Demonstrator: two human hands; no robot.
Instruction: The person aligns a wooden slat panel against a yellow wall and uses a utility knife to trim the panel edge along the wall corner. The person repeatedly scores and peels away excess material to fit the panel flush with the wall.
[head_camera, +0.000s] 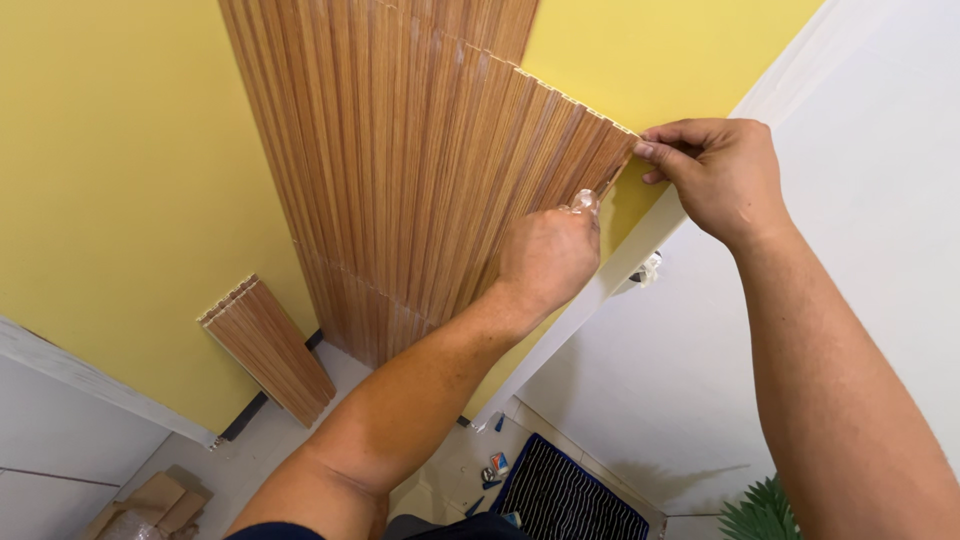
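While a ribbed wooden panel (470, 170) is pressed flat against a yellow wall (120, 180), its upper right corner is pinched by the right hand (715, 175). The panel's right edge is met by the left hand (548, 255), clenched around a small clear object (585, 200). A spare panel piece (268, 348) is leaned against the wall below.

Yellow wall (110, 170), white door frame (640, 240), pale tiled floor (280, 440), striped mat (570, 495).
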